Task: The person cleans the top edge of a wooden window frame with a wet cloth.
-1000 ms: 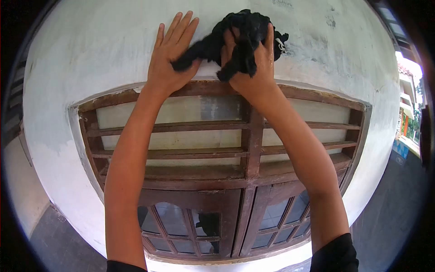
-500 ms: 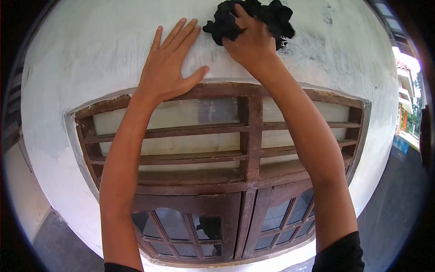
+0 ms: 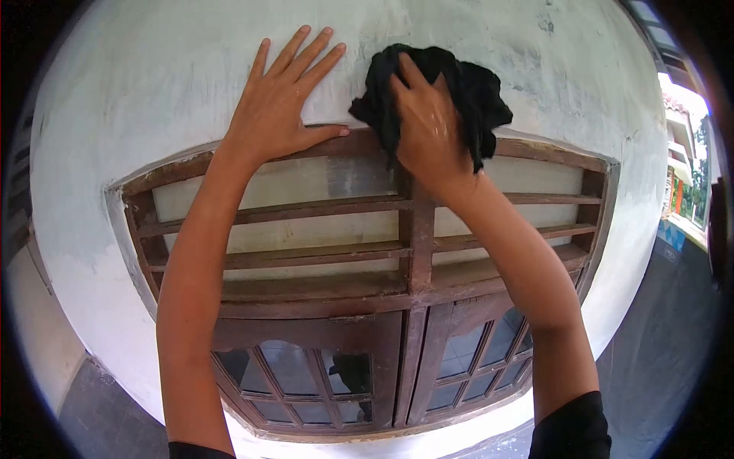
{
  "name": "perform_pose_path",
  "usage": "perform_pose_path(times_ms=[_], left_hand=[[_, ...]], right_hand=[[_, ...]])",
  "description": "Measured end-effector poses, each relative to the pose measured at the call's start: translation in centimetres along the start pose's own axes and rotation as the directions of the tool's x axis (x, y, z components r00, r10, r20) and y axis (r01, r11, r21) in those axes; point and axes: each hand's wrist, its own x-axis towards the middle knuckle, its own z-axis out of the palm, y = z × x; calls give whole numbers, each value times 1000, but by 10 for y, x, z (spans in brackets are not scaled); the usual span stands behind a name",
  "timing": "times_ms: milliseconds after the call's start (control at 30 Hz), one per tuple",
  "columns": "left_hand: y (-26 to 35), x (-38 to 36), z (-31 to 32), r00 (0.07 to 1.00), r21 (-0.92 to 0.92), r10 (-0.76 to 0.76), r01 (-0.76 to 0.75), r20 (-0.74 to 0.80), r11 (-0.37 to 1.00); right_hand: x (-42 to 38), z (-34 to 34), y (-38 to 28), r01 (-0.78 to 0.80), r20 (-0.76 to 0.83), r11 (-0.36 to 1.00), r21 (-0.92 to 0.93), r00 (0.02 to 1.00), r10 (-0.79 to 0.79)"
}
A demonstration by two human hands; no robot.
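My right hand (image 3: pixel 432 134) presses a crumpled black cloth (image 3: pixel 480 96) to the pale, smeared wall (image 3: pixel 176 99), just over the top of a brown wooden window frame (image 3: pixel 543 154). The fingers dig into the cloth, whose lower edge hangs across the frame's top bar. To the left, my left hand (image 3: pixel 275 111) lies flat on the wall with its fingers spread. Its thumb rests along the top bar of the frame. Nothing is held in that hand.
Below the hands, wooden slats (image 3: pixel 321 255) cross the upper opening. Under them are two brown panelled shutters with glass panes (image 3: pixel 287 371). Dark floor (image 3: pixel 650 344) shows at the right, with a building and greenery beyond. Dark patches mark the wall at upper right.
My right hand and the black cloth have moved down the wall to the frame's top edge, and the cloth looks more spread out. My left hand stays in nearly the same place.
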Motion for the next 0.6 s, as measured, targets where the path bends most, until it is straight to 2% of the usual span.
perform_pose_path(times_ms=[67, 133, 200, 267, 333, 367, 400, 467, 500, 600], left_hand=[[1, 1, -3, 1000, 0, -11, 11, 9, 1000], [3, 1, -3, 999, 2, -19, 19, 25, 1000], [1, 0, -1, 1000, -2, -14, 14, 6, 1000], [0, 1, -2, 1000, -9, -10, 10, 6, 1000], [0, 0, -2, 1000, -20, -9, 9, 3, 1000], [-1, 0, -2, 1000, -17, -6, 6, -2, 1000], [0, 0, -2, 1000, -16, -1, 1, -7, 1000], [0, 0, 0, 1000, -17, 0, 0, -22, 1000], [0, 0, 1, 999, -17, 0, -1, -38, 1000], [-1, 0, 3, 999, -22, -5, 4, -48, 1000]], right_hand=[[19, 14, 16, -42, 49, 999, 14, 998, 41], [46, 43, 42, 6, -81, 995, 96, 997, 2], [50, 66, 54, 14, -115, 998, 60, 993, -7], [44, 66, 53, 24, -138, 999, 24, 990, -20], [21, 51, 43, 140, -252, 990, 13, 959, -132], [21, 16, 20, -18, 37, 999, 40, 999, 16], [9, 8, 10, -21, 42, 999, 39, 999, 19], [-7, -2, -1, 8, -11, 996, -88, 1000, -9], [-18, -3, -2, -15, -2, 1000, -10, 1000, 15], [-21, -13, -4, 13, 29, 998, -66, 1000, -11]])
